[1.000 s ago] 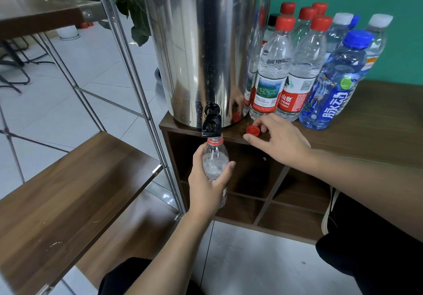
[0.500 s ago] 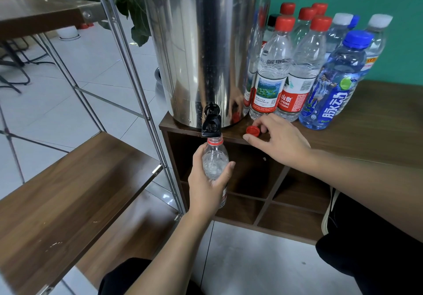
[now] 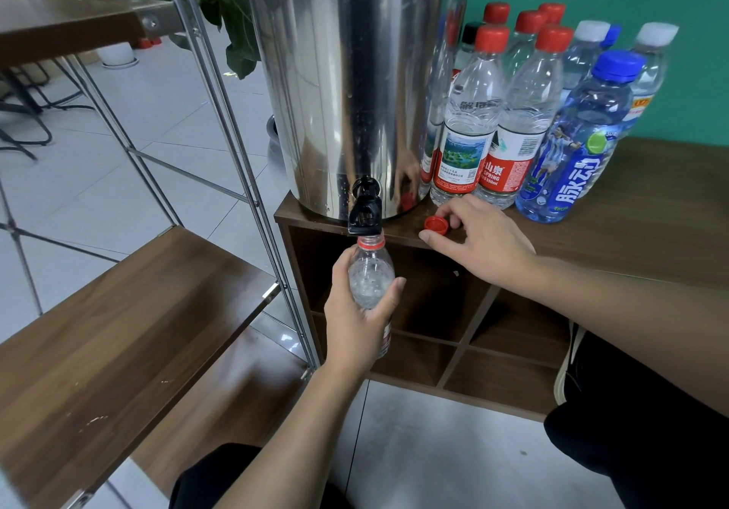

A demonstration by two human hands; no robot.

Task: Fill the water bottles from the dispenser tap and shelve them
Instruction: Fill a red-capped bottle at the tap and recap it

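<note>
Presently: one uncapped bottle (image 3: 371,283), left hand (image 3: 357,319) wrapped round it, mouth under black tap (image 3: 365,212). One loose red cap (image 3: 436,223) at counter (image 3: 651,232) edge, pinched by right hand (image 3: 481,244). Ten capped bottles (image 3: 469,121) at 2 o'clock.

The dispenser (image 3: 347,86) is mirror-polished steel with a glossy black plastic tap (image 3: 365,211). The bottles (image 3: 469,121) are clear, smooth plastic with printed wrap labels. The cabinet top (image 3: 651,208) and the shelf (image 3: 118,335) are matt wood-grain board.

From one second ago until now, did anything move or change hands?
Nothing visibly changed. The left hand still holds the open bottle under the tap, and the right hand still touches the red cap on the cabinet top.
</note>
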